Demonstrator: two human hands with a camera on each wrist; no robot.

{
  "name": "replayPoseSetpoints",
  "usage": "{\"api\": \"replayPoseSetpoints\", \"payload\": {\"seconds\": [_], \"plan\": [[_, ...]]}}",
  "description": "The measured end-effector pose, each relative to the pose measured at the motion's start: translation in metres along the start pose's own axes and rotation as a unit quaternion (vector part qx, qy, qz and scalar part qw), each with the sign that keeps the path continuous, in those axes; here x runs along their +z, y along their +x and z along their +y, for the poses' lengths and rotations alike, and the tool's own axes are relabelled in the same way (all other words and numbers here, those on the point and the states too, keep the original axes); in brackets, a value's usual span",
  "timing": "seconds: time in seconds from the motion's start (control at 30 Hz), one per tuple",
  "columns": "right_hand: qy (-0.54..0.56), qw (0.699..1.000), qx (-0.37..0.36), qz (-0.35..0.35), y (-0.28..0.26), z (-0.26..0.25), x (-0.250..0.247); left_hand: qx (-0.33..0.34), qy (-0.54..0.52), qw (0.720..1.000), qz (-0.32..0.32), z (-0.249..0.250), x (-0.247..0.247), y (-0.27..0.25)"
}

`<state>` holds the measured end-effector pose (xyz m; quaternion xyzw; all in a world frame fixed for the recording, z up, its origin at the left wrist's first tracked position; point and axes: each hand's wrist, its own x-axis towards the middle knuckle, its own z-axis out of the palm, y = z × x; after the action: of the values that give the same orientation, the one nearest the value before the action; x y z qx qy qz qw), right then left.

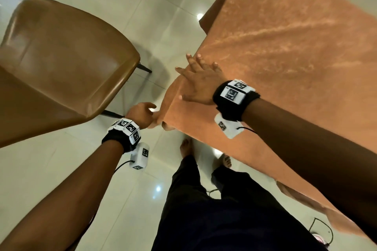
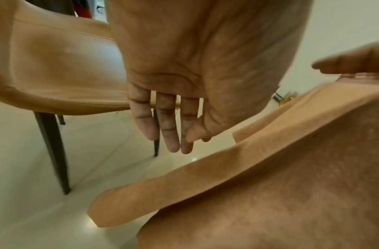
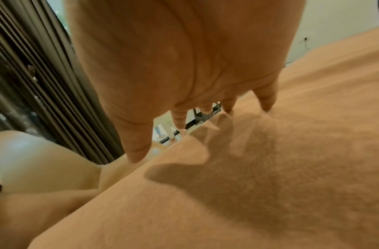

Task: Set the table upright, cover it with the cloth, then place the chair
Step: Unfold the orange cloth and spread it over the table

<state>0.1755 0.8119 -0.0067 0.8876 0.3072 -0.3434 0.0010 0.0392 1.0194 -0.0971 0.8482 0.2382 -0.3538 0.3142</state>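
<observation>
Right hand (image 1: 201,81) presses flat, fingers spread, on the orange cloth (image 1: 285,51). Left hand (image 1: 142,114), fingers straight, touches its hanging corner; a chair (image 1: 61,63) stands left of it.

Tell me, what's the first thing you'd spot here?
The big orange cloth draped over the table on the right, hanging down its sides. The right hand lies flat with spread fingers at the cloth's near corner, and the left hand reaches toward the hanging edge just below it. On the left stands a tan chair on the shiny tiled floor, apart from the table.
</observation>
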Motion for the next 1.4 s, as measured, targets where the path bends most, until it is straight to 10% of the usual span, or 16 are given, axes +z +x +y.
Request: {"api": "replayPoseSetpoints", "payload": {"seconds": [0.2, 0.43, 0.77, 1.4], "plan": [[0.067, 0.99, 0.067, 0.109, -0.019, 0.11, -0.021, 0.136, -0.092, 0.984, 0.076, 0.081, -0.032, 0.001], [0.048, 0.983, 0.131, 0.118, 0.03, 0.231, -0.088, 0.338, 0.173, 0.916, 0.133, 0.221, -0.042, 0.019], [0.006, 0.987, 0.133, 0.093, 0.097, 0.278, -0.126, 0.291, 0.308, 0.904, 0.059, 0.362, -0.041, 0.106], [0.046, 0.985, 0.139, 0.093, 0.163, 0.271, -0.174, 0.25, 0.21, 0.944, 0.04, 0.35, -0.077, 0.139]]}}
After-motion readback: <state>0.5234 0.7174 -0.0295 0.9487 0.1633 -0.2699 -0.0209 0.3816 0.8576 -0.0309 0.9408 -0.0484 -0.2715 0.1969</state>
